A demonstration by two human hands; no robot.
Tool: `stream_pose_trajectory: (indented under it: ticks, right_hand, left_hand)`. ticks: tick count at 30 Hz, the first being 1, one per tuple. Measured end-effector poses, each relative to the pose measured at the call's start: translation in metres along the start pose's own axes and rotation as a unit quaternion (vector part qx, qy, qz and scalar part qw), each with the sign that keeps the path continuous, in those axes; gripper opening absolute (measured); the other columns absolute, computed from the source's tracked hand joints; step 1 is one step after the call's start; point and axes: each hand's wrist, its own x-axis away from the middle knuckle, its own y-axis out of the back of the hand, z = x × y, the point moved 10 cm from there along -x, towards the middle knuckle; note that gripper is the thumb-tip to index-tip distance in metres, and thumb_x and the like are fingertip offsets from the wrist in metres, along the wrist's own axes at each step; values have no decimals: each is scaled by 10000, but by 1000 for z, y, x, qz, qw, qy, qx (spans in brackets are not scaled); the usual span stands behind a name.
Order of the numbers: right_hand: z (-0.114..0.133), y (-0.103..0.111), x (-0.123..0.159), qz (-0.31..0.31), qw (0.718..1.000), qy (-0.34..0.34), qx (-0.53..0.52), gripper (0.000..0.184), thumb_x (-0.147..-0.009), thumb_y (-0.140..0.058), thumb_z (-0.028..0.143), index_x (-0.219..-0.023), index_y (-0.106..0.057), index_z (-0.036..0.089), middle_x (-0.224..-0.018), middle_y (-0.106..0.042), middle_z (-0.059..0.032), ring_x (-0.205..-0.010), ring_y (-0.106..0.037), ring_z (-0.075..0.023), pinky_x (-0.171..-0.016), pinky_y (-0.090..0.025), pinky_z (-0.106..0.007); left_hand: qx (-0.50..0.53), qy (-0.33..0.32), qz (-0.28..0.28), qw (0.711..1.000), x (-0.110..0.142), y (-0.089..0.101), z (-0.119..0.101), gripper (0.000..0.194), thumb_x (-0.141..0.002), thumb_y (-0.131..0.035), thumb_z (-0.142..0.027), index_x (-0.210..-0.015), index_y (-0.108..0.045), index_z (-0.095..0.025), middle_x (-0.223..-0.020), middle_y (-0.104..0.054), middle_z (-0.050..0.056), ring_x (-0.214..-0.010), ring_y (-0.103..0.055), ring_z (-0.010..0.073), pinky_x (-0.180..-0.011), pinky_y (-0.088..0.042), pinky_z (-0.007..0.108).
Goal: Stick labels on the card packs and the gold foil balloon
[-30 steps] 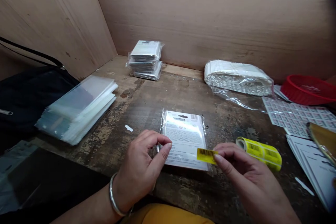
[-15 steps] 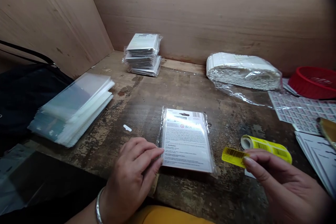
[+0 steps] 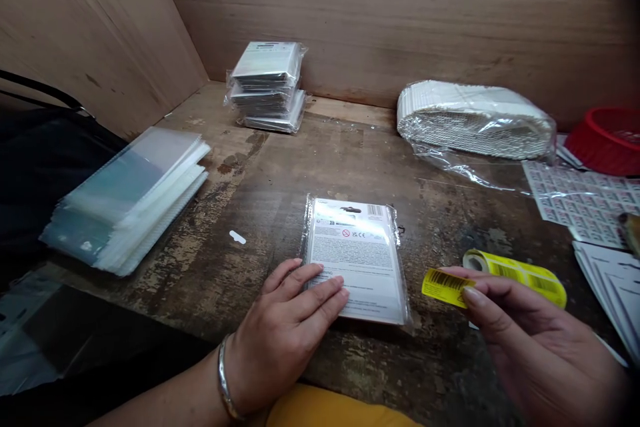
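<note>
A flat packet [image 3: 357, 253] in clear plastic lies on the worn wooden table, its printed card with a hang hole and a barcode facing up. My left hand [image 3: 295, 320], a silver bangle at its wrist, lies over the packet's lower left part with fingers stretched out, covering some of the print. Between thumb and forefinger of my right hand [image 3: 520, 327] is a yellow barcode sticker [image 3: 443, 287], held above the table to the right of the packet. Just behind that hand lies a roll of yellow stickers [image 3: 525, 277], partly hidden by it.
Clear plastic bags [image 3: 135, 207] are piled at the left. At the back stand stacked wrapped packets [image 3: 267, 87]. A plastic-wrapped white bundle [image 3: 475, 120], a red basket [image 3: 607, 140], a sticker sheet [image 3: 575, 200] and white cards [image 3: 600, 287] occupy the right side.
My left hand has moved right from the packet's edge onto its face, and its fingers have spread. My right hand still pinches the sticker. The view has shifted slightly.
</note>
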Motion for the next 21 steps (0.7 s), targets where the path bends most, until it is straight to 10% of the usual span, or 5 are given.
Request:
stream_pose_trajectory:
  ticks: [7, 14, 21]
  right_hand:
    - [0, -6, -5, 29, 1000, -2, 11, 240, -706, -744, 471, -839, -688, 280, -1071, -690, 26, -975, -602, -148, -868, -462, -168]
    - [30, -37, 6, 92, 992, 23, 78, 257, -714, -719, 482, -731, -676, 229, -635, -592, 3, -574, -500, -115, -507, -425, -187]
    - [23, -69, 19, 167, 983, -73, -11, 379, -709, -715, 539, -723, -616, 173, -499, -459, 46, -440, -364, -64, -406, -271, -182]
  left_hand:
    - [51, -8, -32, 998, 0, 10, -3, 233, -900, -536, -96, -1067, -687, -156, -1102, -718, 29, -970, -615, 220, -921, -434, 400]
    - [117, 21, -38, 992, -4, 13, 1, 219, -841, -616, -67, -1031, -677, -157, -1012, -728, 37, -926, -607, 202, -886, -471, 375]
    - [302, 247, -41, 920, -12, 10, 34, 104, -885, -591, -195, -962, -659, -207, -926, -684, 9, -863, -626, 131, -766, -496, 226]
